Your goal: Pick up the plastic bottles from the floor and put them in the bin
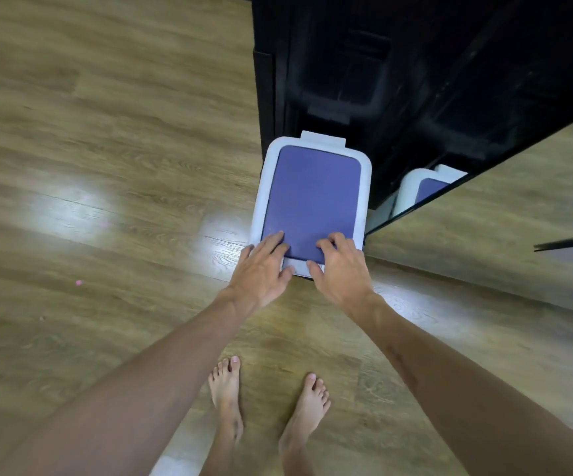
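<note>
Bin [364, 187] on the floor [106, 166], white-rimmed, backed against a black cabinet [415, 80]. Purple lid [312, 201] down flat, covering the opening. White tab at the far edge, another white lip at the near edge between the two hands. No bottles in sight anywhere on the wood.

Left hand [261, 269] on the near left corner of the lid, fingers [274, 240] spread wide and lying flat on the purple surface, thumb near the front lip, holding nothing. Right hand [341, 269] on the near right corner, fingers [328, 243] curled, tips pressed on the lid, thumb reaching down to the white lip, also holding nothing.

Both forearms bare, stretched forward from the bottom corners. Two bare feet [226, 389] below, toes toward the bin. Mirror panel [518, 201] to the right, showing a slice of the bin and more floor. Bright glare patches on the planks left of the bin, a tiny pink speck [79, 282] farther left
</note>
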